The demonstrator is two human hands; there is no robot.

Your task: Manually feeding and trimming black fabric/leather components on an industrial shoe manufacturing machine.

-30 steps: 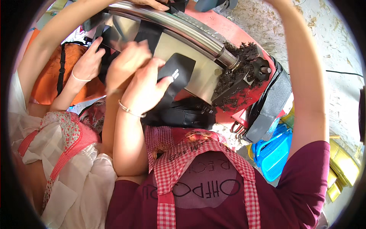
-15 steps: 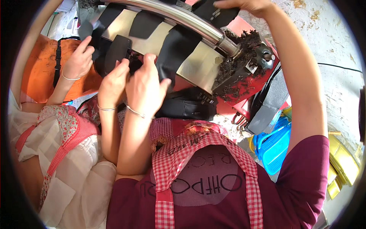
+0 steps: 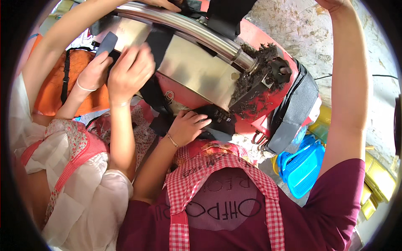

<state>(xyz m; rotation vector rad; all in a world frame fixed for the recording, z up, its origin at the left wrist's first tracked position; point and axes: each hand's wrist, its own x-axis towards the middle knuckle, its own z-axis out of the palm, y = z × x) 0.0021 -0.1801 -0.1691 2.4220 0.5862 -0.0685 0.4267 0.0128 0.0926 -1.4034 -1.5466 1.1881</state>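
My left hand [image 3: 189, 127] is bent over flat black pieces [image 3: 215, 119] at the near edge of the machine. Its fingers curl onto the dark material, and the thumb is mostly hidden. My right hand [image 3: 335, 3] is cut off by the top edge at the far right, so its fingers do not show. Between them, the red machine [image 3: 268, 100] carries a shiny metal roller [image 3: 201, 31] over a metal plate [image 3: 197, 69]. A black strip [image 3: 161, 39] lies across the plate, and a black sheet [image 3: 228, 16] stands behind the roller.
At left, a co-worker's hand [image 3: 94, 73] holds a dark rounded piece [image 3: 106, 44]; another hand [image 3: 132, 71] is beside it. An arm [image 3: 71, 42] reaches over the roller's far left. Dark shavings [image 3: 264, 58] heap at the roller's right end. A blue basket [image 3: 299, 167] stands at right.
My left hand has moved right and nearer, from the plate's edge to the black pieces. My right hand has left the black sheet and moved right. Most black strips are off the plate.
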